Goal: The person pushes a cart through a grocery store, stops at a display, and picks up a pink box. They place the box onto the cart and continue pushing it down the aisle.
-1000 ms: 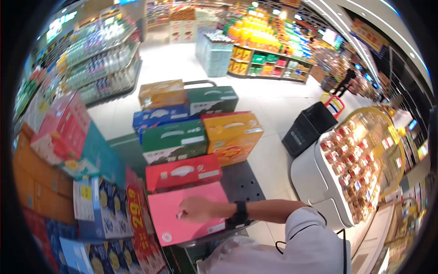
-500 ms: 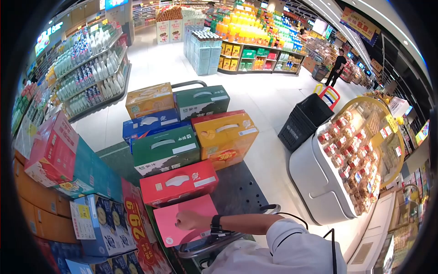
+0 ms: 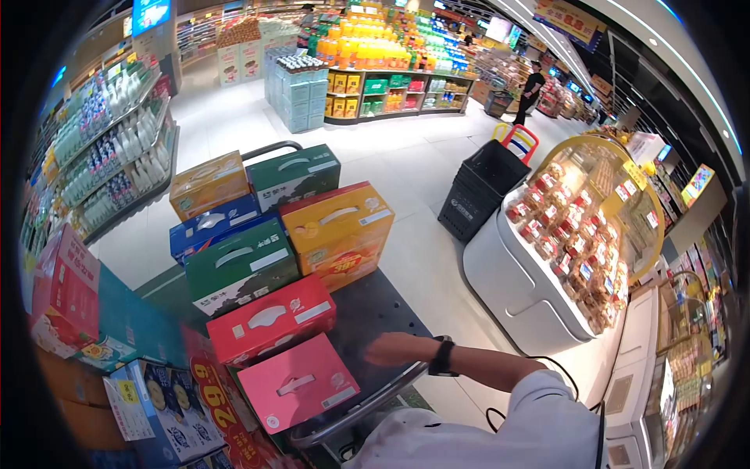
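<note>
My right hand (image 3: 392, 349), with a black watch on its wrist, is over the dark cart bed (image 3: 394, 305), to the right of a pink carton (image 3: 301, 410) and apart from it. Motion blur smears its fingers, and nothing shows in the hand. A white handle stands on top of the pink carton. Behind it lies a red carton (image 3: 273, 320). Further back, green, blue and yellow cartons (image 3: 340, 242) share the cart. The metal cart handle (image 3: 355, 406) runs beneath my forearm. My left hand is out of view.
Stacked cartons (image 3: 148, 320) and a red price sign line the left. On the right stand black shopping baskets (image 3: 476, 191) and a white display counter (image 3: 508, 293) with packaged food. A person in black (image 3: 531, 92) is in the distance. Drinks shelves stand at the back.
My right hand has left the pink carton's top and moved right, over the cart bed. The carton's handle is now uncovered. The whole view has shifted, with things appearing further left.
</note>
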Demonstrator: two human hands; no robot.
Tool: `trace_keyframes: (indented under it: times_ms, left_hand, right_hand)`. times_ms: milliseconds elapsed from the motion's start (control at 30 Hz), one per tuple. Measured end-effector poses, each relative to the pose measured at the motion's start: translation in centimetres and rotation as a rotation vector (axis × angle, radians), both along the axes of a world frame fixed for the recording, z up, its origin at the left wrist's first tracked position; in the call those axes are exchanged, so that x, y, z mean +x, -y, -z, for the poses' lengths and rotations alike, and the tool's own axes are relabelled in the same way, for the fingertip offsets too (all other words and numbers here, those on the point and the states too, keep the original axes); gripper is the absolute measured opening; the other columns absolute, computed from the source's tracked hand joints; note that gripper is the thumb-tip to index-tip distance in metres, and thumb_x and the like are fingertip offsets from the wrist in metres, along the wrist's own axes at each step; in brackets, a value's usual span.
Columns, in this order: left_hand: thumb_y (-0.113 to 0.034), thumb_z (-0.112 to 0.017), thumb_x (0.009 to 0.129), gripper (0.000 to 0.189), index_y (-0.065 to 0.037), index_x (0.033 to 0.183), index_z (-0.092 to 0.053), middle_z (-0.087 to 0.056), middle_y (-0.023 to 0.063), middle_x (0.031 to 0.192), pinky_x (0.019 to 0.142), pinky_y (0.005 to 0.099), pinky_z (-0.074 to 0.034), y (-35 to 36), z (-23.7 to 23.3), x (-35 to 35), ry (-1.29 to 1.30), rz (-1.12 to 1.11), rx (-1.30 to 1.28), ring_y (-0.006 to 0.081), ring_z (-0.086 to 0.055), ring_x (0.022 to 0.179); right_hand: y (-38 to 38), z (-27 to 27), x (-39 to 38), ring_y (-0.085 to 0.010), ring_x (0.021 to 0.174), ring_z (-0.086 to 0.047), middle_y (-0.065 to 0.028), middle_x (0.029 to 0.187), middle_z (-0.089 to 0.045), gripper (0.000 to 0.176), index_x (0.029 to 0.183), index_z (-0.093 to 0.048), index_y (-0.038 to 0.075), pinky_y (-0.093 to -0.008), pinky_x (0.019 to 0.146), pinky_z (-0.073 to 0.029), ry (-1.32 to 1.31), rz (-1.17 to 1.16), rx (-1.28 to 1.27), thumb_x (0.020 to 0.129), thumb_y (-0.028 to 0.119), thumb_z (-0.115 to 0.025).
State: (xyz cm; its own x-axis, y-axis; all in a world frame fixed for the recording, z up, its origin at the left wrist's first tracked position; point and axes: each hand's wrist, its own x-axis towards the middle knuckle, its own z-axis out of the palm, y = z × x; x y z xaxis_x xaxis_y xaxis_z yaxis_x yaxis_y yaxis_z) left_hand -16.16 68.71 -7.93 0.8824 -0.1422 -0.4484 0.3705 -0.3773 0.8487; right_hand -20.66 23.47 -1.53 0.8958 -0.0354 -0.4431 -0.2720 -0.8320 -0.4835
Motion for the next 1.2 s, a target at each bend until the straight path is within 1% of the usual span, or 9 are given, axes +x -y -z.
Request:
trace_keyframes:
  times_ms: [67, 267, 333, 400, 633, 833, 933, 1033, 1200]
  left_hand:
    - [-0.035, -0.054, 0.101, 0.038, -0.007, 0.126, -0.061, -0.066, 0.0181, 0.12, 0.09, 0.0407, -0.049, 2.4, -2.2, 3.1, 0.192, 0.265, 0.381, 0.0342, -0.063, 0.105]
    - [-0.037, -0.053, 0.102, 0.043, 0.0, 0.122, -0.062, -0.065, 0.0245, 0.115, 0.087, 0.0465, -0.048, 9.8, -3.0, 4.8, 0.773, 0.556, 0.383, 0.0428, -0.06, 0.105]
    - [-0.039, -0.054, 0.1, 0.044, -0.001, 0.117, -0.065, -0.065, 0.0279, 0.108, 0.083, 0.049, -0.048, 12.1, -4.6, 5.1, 0.604, 0.626, 0.215, 0.0441, -0.061, 0.101]
    - [-0.041, -0.056, 0.099, 0.045, -0.001, 0.115, -0.067, -0.066, 0.0303, 0.103, 0.08, 0.0499, -0.049, 14.3, -8.4, 4.7, 0.141, 0.725, 0.481, 0.0452, -0.063, 0.095]
    - [-0.04, -0.058, 0.097, 0.044, -0.001, 0.114, -0.067, -0.068, 0.0272, 0.105, 0.088, 0.0494, -0.049, 14.7, -8.4, 3.8, 0.736, 0.734, 0.236, 0.0457, -0.062, 0.102]
    - [-0.036, -0.06, 0.096, 0.039, -0.004, 0.116, -0.068, -0.069, 0.024, 0.109, 0.09, 0.0494, -0.049, 15.1, -9.1, 3.9, 0.334, 0.744, 0.509, 0.046, -0.062, 0.104]
    - [-0.036, -0.06, 0.095, 0.038, -0.006, 0.116, -0.069, -0.069, 0.023, 0.108, 0.087, 0.0484, -0.051, 14.6, -7.3, 4.0, 0.669, 0.723, 0.267, 0.0448, -0.063, 0.102]
    - [-0.035, -0.06, 0.095, 0.037, -0.006, 0.115, -0.07, -0.069, 0.0221, 0.108, 0.086, 0.0481, -0.051, 14.7, -8.3, 4.0, 0.35, 0.842, 0.658, 0.0431, -0.064, 0.101]
    - [-0.035, -0.06, 0.095, 0.036, -0.006, 0.113, -0.07, -0.07, 0.0221, 0.104, 0.083, 0.0489, -0.051, 14.7, -8.3, 4.2, 0.417, 0.849, 0.618, 0.0425, -0.065, 0.097]
  right_hand:
    - [1.8, -0.2, -4.3, -0.0442, 0.085, -0.066, -0.022, 0.082, -0.069, 0.057, 0.083, -0.069, 0.001, -0.0512, 0.076, -0.053, 0.011, 0.035, 0.016, 0.099, 0.051, -0.045]
    - [1.9, -2.1, -9.9, -0.0402, 0.067, -0.063, -0.0172, 0.068, -0.066, 0.076, 0.068, -0.071, 0.006, -0.0456, 0.065, -0.051, -0.165, 0.271, -0.092, 0.099, 0.066, -0.035]
    - [1.5, -1.5, -10.5, -0.037, 0.059, -0.06, -0.0144, 0.059, -0.062, 0.075, 0.061, -0.07, 0.008, -0.0431, 0.056, -0.047, -0.033, 0.221, -0.176, 0.098, 0.064, -0.038]
    - [1.3, -1.2, -10.6, -0.0365, 0.055, -0.058, -0.0136, 0.055, -0.06, 0.071, 0.058, -0.068, 0.009, -0.0429, 0.053, -0.045, 0.036, 0.262, -0.204, 0.097, 0.061, -0.042]
    - [1.1, 1.1, -11.2, -0.0352, 0.045, -0.053, -0.0125, 0.045, -0.051, 0.054, 0.046, -0.059, 0.01, -0.0425, 0.045, -0.041, 0.401, 0.328, -0.297, 0.089, 0.043, -0.057]
    - [1.0, 1.8, -11.2, -0.0337, 0.045, -0.052, -0.0113, 0.045, -0.05, 0.049, 0.044, -0.054, 0.011, -0.0428, 0.046, -0.041, 0.594, 0.344, -0.288, 0.085, 0.036, -0.061]
    - [1.1, 1.7, -11.3, -0.0328, 0.045, -0.052, -0.0103, 0.045, -0.049, 0.047, 0.044, -0.053, 0.011, -0.0426, 0.046, -0.041, 0.609, 0.341, -0.297, 0.084, 0.035, -0.062]
    - [1.1, 1.7, -11.3, -0.0329, 0.044, -0.053, -0.0106, 0.045, -0.051, 0.046, 0.046, -0.056, 0.012, -0.0425, 0.046, -0.041, 0.631, 0.347, -0.288, 0.084, 0.037, -0.061]
    - [1.2, 1.5, -11.1, -0.0324, 0.044, -0.054, -0.0109, 0.046, -0.053, 0.046, 0.046, -0.058, 0.012, -0.042, 0.046, -0.042, 0.678, 0.358, -0.277, 0.084, 0.038, -0.06]
